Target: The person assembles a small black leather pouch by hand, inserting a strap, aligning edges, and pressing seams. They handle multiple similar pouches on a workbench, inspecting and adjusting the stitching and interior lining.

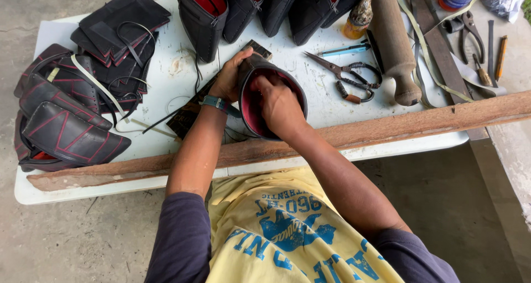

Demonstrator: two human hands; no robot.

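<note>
Gripping the rim of a black leather pouch [251, 73] at the white tabletop's [166, 76] front edge, the left hand [229, 78] steadies it while the right hand [279, 103] reaches inside, fingers hidden. Pressing evenly against the red lining, I'd judge, keeps its shape true.

Looking down at a white table [166, 67] with a rough wooden plank [387, 128] lying along its front edge. The left hand [229, 78] grips the outside of a black pouch [271, 98] with red lining, and the right hand [279, 106] is pushed down inside it, fingers hidden, so I can't tell what they're doing. Stacked black pieces [66, 111] with red stitching sit at the left, scissors [345, 73] and a wooden mallet [394, 40] at the right.
</note>
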